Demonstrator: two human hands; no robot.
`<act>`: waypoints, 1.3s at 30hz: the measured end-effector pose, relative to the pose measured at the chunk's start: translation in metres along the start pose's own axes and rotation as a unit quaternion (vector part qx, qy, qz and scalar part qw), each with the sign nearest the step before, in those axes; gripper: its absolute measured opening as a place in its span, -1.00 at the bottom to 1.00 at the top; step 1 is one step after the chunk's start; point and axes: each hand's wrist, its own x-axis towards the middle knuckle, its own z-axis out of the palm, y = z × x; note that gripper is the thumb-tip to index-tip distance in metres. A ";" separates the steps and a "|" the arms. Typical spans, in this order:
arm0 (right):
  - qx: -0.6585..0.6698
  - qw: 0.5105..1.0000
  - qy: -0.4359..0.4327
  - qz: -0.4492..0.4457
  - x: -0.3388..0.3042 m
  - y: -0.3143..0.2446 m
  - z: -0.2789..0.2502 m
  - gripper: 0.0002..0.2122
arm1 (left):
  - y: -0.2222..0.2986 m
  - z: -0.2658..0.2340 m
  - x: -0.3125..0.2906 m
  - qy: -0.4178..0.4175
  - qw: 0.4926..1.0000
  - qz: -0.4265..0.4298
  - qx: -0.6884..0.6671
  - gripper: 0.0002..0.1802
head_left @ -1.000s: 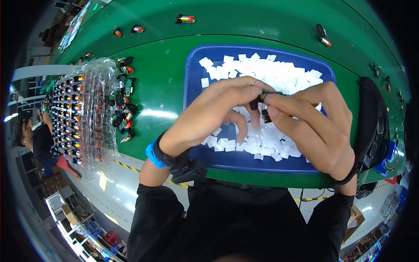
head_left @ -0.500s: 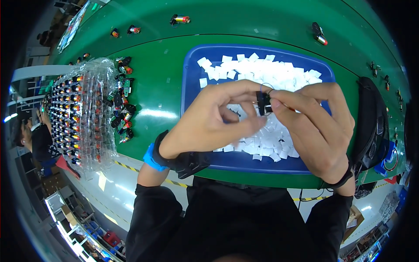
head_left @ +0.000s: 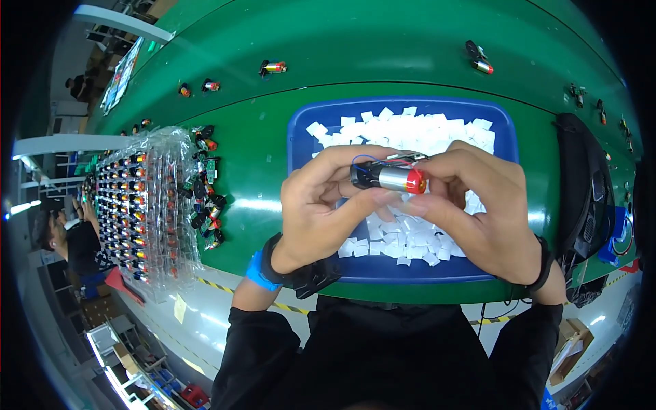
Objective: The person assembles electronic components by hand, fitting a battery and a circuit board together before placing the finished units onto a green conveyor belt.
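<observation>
Between my two hands is a small cylindrical motor assembly [head_left: 392,179], with a silver body, a red end, a black end piece and thin red and blue wires. My left hand [head_left: 326,208] is closed around its black end and underside. The fingertips of my right hand [head_left: 478,205] pinch the red end. Both hands are above a blue tray [head_left: 298,133] that holds many small white square pieces [head_left: 403,126]. Part of the tray's contents is hidden behind my hands.
Clear plastic trays [head_left: 160,205] packed with similar motors stand on the green table [head_left: 253,164] at left, beside a loose pile of motor assemblies [head_left: 207,184]. More motors lie along the back. A black bag [head_left: 574,191] is at right. Another person [head_left: 75,236] is at far left.
The motor assembly has been turned so its silver and red side shows lengthwise. Both hands have shifted slightly, and the whole view has moved, with the tray lower in it.
</observation>
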 end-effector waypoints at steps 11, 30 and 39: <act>0.084 0.996 0.024 0.035 -0.004 0.004 0.013 -0.87 | 0.008 -0.002 -0.003 -0.018 0.963 0.092 0.253 -0.67; -0.531 0.830 -0.149 0.083 -0.014 0.052 -0.036 -0.57 | -0.024 -0.089 0.126 -0.052 0.883 -0.291 0.365 -0.52; -0.357 0.907 -0.221 0.038 -0.020 0.049 0.003 -0.59 | -0.080 -0.107 0.223 -0.065 0.679 -0.013 0.731 -0.31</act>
